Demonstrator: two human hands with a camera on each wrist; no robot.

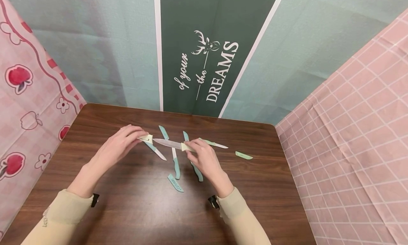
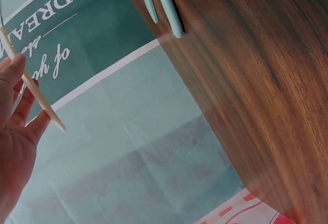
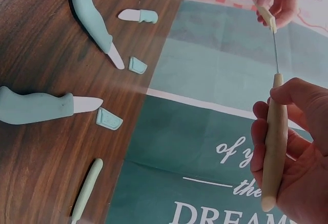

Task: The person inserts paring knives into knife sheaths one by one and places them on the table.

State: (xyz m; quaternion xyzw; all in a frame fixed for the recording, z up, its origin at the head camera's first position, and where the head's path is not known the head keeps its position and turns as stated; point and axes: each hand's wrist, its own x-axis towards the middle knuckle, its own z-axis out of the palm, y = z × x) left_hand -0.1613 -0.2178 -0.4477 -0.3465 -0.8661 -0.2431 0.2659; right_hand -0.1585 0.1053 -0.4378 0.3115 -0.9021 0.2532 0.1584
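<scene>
My left hand pinches a cream knife sheath between thumb and fingers; the left wrist view shows this sheath edge-on. In my right hand is a knife, gripped by its cream handle, its blade pointing left at the sheath's mouth. The tip is right at the sheath; whether it is inside I cannot tell. Both are held above the table. Below them lie a blue-handled knife near my left hand, another blue-handled knife in the middle, and a third blue-handled knife partly hidden under my right hand.
On the brown wooden table lie blue sheaths: one sheath and another sheath toward the back, a third sheath nearer me. A green-handled knife and a green sheath lie to the right. Fabric hangs around the table.
</scene>
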